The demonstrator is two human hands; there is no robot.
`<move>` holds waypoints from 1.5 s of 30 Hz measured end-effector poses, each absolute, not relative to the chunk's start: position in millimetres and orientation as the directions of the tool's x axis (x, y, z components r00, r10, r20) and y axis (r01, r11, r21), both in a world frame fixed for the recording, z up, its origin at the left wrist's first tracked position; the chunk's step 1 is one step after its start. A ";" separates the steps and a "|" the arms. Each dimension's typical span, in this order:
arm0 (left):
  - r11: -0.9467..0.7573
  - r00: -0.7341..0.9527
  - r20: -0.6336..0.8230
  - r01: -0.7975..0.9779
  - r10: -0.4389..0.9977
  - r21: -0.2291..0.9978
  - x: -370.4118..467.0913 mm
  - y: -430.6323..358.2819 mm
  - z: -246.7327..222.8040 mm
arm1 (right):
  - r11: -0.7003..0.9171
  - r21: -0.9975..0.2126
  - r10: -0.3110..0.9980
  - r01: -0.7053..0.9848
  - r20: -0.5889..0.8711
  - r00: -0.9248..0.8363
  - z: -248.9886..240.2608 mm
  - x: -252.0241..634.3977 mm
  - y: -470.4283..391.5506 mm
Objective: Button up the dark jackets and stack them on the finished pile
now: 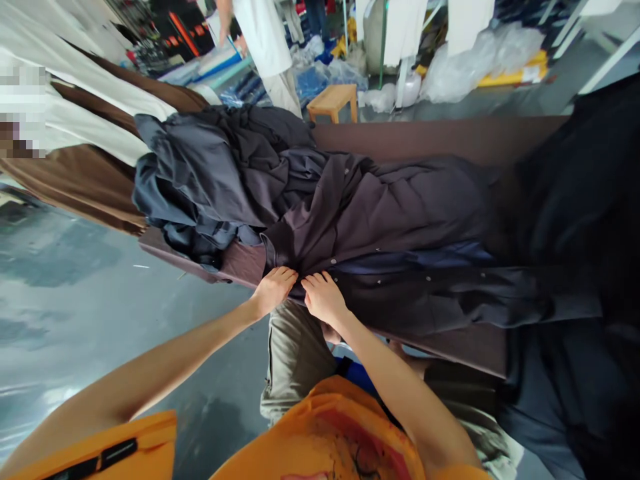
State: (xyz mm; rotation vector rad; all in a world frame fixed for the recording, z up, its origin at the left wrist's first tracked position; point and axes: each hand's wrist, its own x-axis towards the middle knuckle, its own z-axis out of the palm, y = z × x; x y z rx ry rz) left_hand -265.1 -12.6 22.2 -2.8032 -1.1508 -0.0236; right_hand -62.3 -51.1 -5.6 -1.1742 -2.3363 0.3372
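Both the left hand [275, 289] and right hand [324, 296] pinch the dark shirt's [415, 213] eight-o'clock edge, fingers close together; crumpled garments [215, 167] lie toward ten o'clock.

Beyond the left hand [274, 289] and right hand [323, 297] runs a long, brown-covered bench [440, 137]. A dark buttoned garment [400, 207] lies spread directly ahead and rightward of them; a crumpled pile of dark cloth [215, 167], probably more garments, lies ahead of the left hand.
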 end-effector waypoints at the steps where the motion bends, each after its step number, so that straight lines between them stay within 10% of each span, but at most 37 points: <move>1: -0.695 0.702 0.055 0.711 0.710 -0.108 -262.5 -15.8 22.3 | 0.624 -0.431 0.781 0.652 0.345 -0.520 -4.2 -62.3 -50.5; 25: -0.503 0.492 -0.104 0.839 0.864 -0.207 -229.2 -49.6 25.1 | 0.523 -0.603 0.846 0.603 0.283 -0.451 -11.1 -90.5 -52.4; 45: -0.678 0.669 0.111 0.729 0.735 0.093 -161.3 23.0 21.2 | 0.504 -0.328 0.861 0.799 0.265 -0.434 -16.5 23.2 -87.6</move>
